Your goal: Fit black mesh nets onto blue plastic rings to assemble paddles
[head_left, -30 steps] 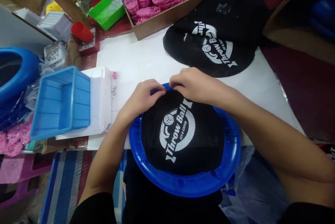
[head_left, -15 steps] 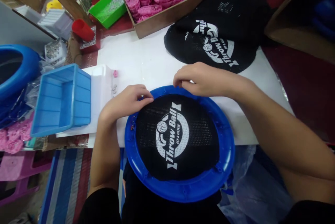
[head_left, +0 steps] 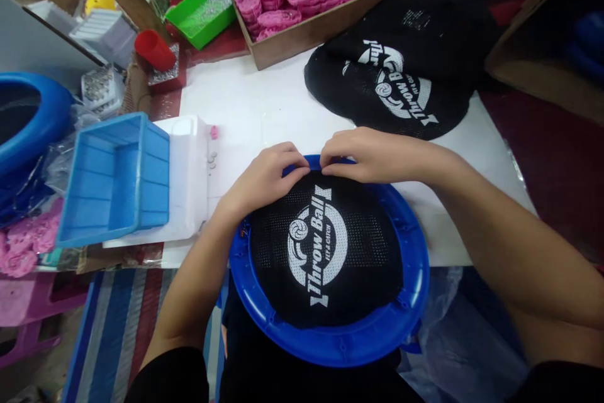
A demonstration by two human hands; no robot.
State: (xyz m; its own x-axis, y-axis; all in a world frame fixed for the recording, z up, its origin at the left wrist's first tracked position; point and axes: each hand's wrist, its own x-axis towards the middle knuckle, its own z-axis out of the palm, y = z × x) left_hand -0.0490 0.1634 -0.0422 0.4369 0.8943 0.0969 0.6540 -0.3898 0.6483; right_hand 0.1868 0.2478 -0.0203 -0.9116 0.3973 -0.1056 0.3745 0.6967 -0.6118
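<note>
A blue plastic ring (head_left: 415,258) lies tilted at the table's near edge, over my lap. Inside it sits a round black mesh (head_left: 372,252) printed "Throw Ball" in white. At the far side of the ring, my left hand (head_left: 278,176) pinches the mesh's edge, thumb against fingertips. Just right of it, my right hand (head_left: 352,154) is closed on the same edge, its fingertips close to the left ones. Both hands hide part of the ring's far rim.
A stack of printed black mesh discs (head_left: 401,88) lies beyond my right hand. Behind stand a cardboard box (head_left: 330,22) of pink parts and a green tray (head_left: 189,32) of small metal pieces. A light-blue bin (head_left: 153,176) and a red cup (head_left: 154,49) are at left.
My left hand has moved right along the rim to beside my right hand, which has come slightly down onto the mesh's edge. The view has shifted a little.
</note>
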